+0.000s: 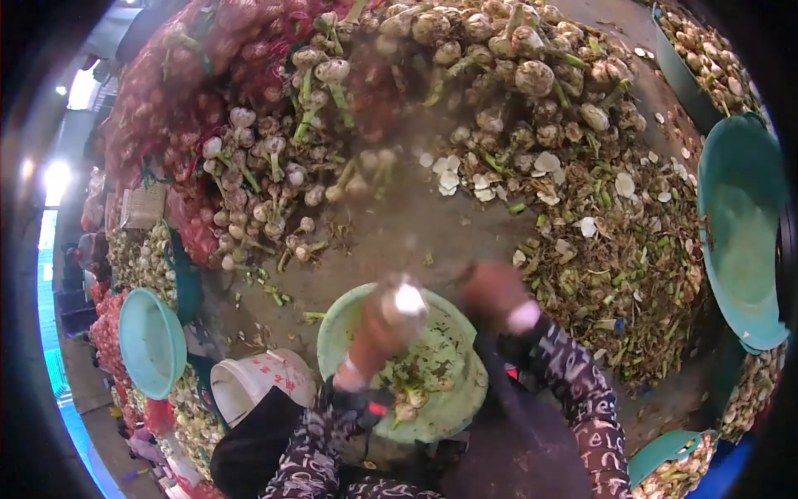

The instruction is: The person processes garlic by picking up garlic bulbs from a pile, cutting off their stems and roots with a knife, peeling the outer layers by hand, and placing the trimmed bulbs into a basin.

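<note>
My left hand (376, 336) is closed around a garlic bulb (408, 300), whose pale top catches the light above a round green basin (474, 378). Inside the basin lie dark scraps, with a few garlic bulbs (407, 407) near its front. To the right, just past the basin's far rim, my right hand (497, 297) is smeared by motion. Its fingers look bent, but I cannot make out whether anything is in them. Patterned sleeves cover both my forearms.
Heaped garlic bulbs with stems (532, 79) lie ahead, beside red net sacks (183, 108). Trimmed leaves and peelings (623, 266) pile up at right. A white bucket (249, 382) and a teal basin (152, 343) stand left; a big green tub (744, 241) is far right.
</note>
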Demonstrator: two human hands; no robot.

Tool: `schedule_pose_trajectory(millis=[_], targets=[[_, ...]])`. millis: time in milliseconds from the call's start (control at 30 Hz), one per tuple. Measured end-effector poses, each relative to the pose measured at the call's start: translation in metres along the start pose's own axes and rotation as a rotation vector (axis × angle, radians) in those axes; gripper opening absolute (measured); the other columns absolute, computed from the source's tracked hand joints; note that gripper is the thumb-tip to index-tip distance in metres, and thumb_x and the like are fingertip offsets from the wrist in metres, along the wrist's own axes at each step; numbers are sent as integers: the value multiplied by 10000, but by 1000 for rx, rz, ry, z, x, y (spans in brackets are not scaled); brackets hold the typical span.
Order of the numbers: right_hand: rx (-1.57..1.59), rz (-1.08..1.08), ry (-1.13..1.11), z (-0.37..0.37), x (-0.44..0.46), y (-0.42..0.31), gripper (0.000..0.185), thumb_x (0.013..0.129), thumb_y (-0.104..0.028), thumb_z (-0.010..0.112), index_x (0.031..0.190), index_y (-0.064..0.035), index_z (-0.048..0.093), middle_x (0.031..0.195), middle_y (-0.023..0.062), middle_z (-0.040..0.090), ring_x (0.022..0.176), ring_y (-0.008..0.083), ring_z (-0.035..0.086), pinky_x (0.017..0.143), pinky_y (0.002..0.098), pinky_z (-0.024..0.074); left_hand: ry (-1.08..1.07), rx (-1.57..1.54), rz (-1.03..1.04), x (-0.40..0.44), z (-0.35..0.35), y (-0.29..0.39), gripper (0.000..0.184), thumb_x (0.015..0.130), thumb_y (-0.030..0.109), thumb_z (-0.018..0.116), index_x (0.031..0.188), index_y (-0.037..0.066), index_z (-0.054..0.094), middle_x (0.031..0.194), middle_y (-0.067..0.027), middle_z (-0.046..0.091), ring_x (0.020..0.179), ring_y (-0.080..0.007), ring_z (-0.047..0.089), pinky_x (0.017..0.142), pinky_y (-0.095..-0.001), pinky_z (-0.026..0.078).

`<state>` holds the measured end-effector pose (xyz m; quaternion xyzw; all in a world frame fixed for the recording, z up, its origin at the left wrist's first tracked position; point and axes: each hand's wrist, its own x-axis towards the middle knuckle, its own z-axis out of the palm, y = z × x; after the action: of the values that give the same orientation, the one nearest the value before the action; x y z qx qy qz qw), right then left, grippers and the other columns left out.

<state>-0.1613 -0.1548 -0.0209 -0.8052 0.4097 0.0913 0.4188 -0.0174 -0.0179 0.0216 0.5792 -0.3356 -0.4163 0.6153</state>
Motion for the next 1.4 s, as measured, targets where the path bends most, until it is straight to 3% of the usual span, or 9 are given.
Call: schedule_pose_trajectory(millis=[67, 267, 467, 667, 867, 967, 1167, 1300, 1400], targets=[[94, 310, -116, -38, -12, 21, 317, 699, -306, 611, 914, -73, 617, 819, 174, 628, 762, 323, 613, 674, 384, 490, -391, 221, 79, -1, 3, 36, 514, 643, 15, 646, 1111, 21, 433, 1018, -99, 532, 898, -175, 554, 768, -318, 468], [188, 143, 385, 2, -27, 52, 375, 715, -344, 600, 944, -46, 605, 829, 199, 616, 808, 367, 589, 706, 421, 481, 4, 405, -29, 21, -18, -4, 417, 680, 117, 684, 1044, 19, 504, 920, -64, 561, 882, -126, 541, 752, -249, 453], [306, -60, 305, 40, -16, 45, 371, 729, -304, 605, 973, -26, 581, 852, 210, 600, 817, 369, 583, 702, 424, 474, 306, -780, -344, 8, -18, -19, 221, 840, 276, 520, 960, 90, 527, 863, -40, 539, 790, -145, 545, 779, -342, 482], [734, -229, 724, -10, -13, -12, 307, 685, -215, 644, 876, 24, 611, 789, 199, 615, 745, 329, 600, 694, 378, 468, 415, -256, -226, 14, 4, -40, 196, 836, 268, 528, 921, 92, 518, 826, -32, 522, 717, -155, 507, 643, -292, 457], [494, 73, 85, 22, -30, 22, 375, 705, -322, 622, 917, -13, 617, 853, 215, 617, 810, 370, 593, 720, 402, 473, 45, -786, -247, 3, -11, 11, 410, 766, 324, 616, 1078, 78, 512, 976, -73, 565, 819, -190, 533, 682, -340, 449], [345, 261, 1, 40, -20, 63, 400, 693, -347, 633, 874, 10, 619, 838, 228, 614, 812, 375, 595, 717, 412, 475, -712, 412, -375, 25, -60, 43, 554, 668, 205, 737, 1143, 55, 494, 1097, -106, 542, 1045, -195, 490, 918, -348, 379], [78, 370, 120, 32, -26, 34, 384, 683, -326, 638, 863, 13, 620, 825, 232, 610, 817, 386, 590, 718, 419, 477, 595, 819, -717, 95, -225, -53, 450, 783, 193, 558, 1162, -21, 447, 1101, -163, 547, 967, -249, 538, 833, -356, 423], [133, 257, 50, 47, -13, 39, 357, 699, -315, 625, 888, -11, 622, 820, 231, 607, 808, 388, 587, 720, 417, 477, 212, 1376, -18, 98, -302, -159, 400, 818, 201, 517, 1156, -9, 476, 1028, -152, 584, 875, -245, 549, 776, -354, 429], [139, 216, 22, 39, -13, 30, 333, 714, -296, 610, 896, -17, 620, 817, 226, 607, 801, 382, 588, 717, 415, 478, 35, 1264, -328, 103, -293, -163, 334, 830, 200, 503, 1095, -1, 540, 997, -122, 604, 868, -217, 557, 771, -317, 441]])
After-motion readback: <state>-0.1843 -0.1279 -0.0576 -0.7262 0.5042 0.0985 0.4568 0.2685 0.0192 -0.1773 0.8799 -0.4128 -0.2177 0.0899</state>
